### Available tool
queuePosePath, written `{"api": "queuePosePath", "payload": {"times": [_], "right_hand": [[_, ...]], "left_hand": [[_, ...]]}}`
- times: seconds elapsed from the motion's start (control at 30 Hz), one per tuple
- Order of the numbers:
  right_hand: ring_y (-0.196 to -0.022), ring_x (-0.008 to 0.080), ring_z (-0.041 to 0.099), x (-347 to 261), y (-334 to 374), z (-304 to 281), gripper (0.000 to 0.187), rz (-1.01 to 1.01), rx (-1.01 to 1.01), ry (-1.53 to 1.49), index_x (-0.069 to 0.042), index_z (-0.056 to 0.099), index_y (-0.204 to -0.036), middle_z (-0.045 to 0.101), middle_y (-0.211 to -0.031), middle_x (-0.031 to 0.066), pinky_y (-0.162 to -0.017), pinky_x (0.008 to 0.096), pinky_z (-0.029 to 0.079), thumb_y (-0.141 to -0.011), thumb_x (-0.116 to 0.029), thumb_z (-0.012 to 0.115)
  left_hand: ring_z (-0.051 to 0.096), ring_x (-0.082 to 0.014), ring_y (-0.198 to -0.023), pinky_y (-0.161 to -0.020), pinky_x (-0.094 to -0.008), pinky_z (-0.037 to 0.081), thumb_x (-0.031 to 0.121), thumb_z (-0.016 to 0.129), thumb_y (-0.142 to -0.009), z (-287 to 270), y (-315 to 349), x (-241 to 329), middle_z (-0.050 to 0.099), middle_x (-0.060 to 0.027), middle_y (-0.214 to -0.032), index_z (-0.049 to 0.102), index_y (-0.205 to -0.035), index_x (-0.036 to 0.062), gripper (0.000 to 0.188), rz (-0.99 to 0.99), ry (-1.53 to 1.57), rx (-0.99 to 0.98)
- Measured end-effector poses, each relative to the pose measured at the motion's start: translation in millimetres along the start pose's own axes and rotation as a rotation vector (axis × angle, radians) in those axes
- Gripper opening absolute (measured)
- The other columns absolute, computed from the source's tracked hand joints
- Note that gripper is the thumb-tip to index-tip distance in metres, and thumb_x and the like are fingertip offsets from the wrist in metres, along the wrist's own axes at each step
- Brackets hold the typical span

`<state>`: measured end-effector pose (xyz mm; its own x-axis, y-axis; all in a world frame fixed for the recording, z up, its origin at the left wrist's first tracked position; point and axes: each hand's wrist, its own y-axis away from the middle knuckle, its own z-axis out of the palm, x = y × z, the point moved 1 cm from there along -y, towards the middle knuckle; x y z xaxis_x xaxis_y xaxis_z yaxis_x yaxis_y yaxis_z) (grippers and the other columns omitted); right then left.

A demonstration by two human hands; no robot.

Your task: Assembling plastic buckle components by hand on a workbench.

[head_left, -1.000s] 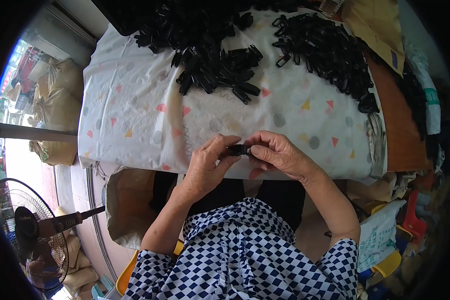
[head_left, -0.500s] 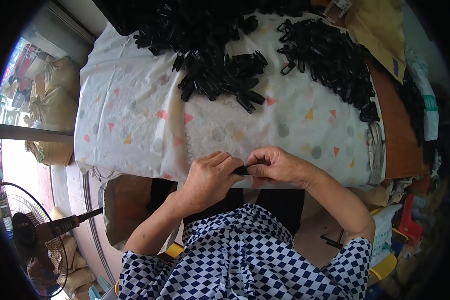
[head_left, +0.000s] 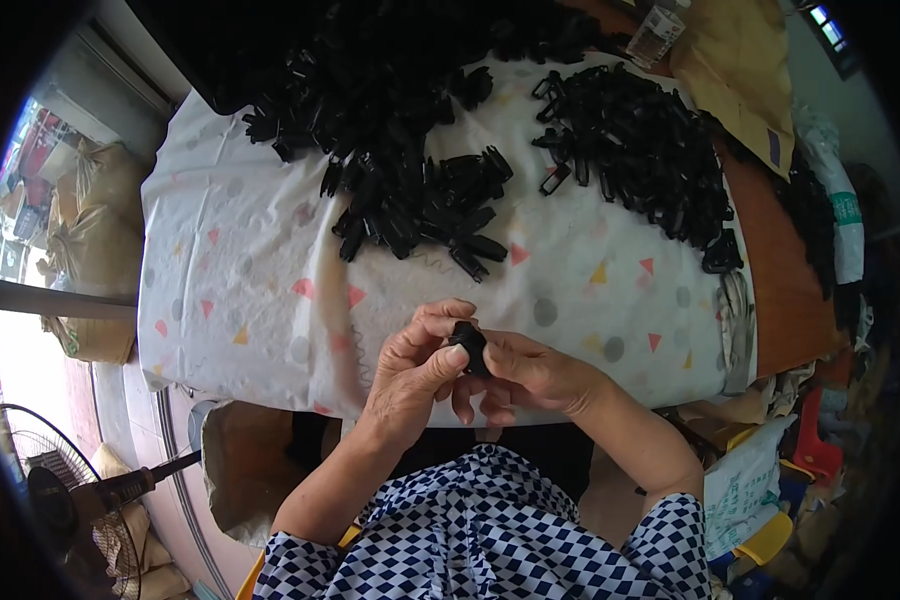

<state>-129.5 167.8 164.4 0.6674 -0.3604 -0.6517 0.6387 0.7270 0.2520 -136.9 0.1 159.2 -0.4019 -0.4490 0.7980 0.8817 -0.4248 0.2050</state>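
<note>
Over the near edge of the table, my left hand [head_left: 419, 362] and my right hand [head_left: 531, 370] meet around one small black plastic part [head_left: 468, 347]. My left thumb presses on its side, and the fingers of my right hand grip it from the right. Its exact kind I cannot make out, as the fingers cover much of it. Beyond my hands lies a heap of long black plastic pieces [head_left: 400, 210]. To the right of that spreads a second pile of black frame-like pieces [head_left: 640, 150].
A white patterned cloth [head_left: 240, 290] covers the table, with brown wood [head_left: 795, 290] bare at the right. A clear plastic container [head_left: 657, 35] and brown paper [head_left: 735, 80] lie at the far right. A fan [head_left: 60, 490] stands at the lower left, near stuffed sacks [head_left: 100, 230].
Both hands have turned the black part more upright, and more of it shows. My left thumb now lies against it. The whole view has shifted, so the table sits lower.
</note>
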Motion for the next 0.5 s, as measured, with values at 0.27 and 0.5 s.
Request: {"api": "queuePosePath", "payload": {"times": [0.27,0.5], "right_hand": [[-0.075,0.0157,0.061,-20.7,-2.5,-13.3,0.039,-0.031,0.132,0.346,-0.004,0.057,-0.099,0.061,-0.086,0.0065,-0.062,0.0249,0.048,-0.092,-0.042,0.058],[-0.091,0.0293,0.055,-108.8,-10.0,-92.6,0.02,-0.435,0.866,2.022,-0.003,0.057,-0.103,0.051,-0.102,0.0097,-0.081,0.0408,0.048,-0.083,-0.005,0.062]], "left_hand": [[0.061,-0.0117,-0.074,-0.064,-0.0223,0.049,0.029,0.057,-0.096,-5.5,-17.8,-10.2,0.053,-0.0077,-0.124,0.058,-0.109,0.0041,0.028,0.082,-0.077,-0.103],[0.062,-0.0245,-0.076,-0.069,-0.036,0.049,0.008,0.053,-0.087,-25.6,-65.7,0.2,0.059,-0.0098,-0.088,0.058,-0.108,0.0057,0.021,0.263,-1.141,0.134]]}}
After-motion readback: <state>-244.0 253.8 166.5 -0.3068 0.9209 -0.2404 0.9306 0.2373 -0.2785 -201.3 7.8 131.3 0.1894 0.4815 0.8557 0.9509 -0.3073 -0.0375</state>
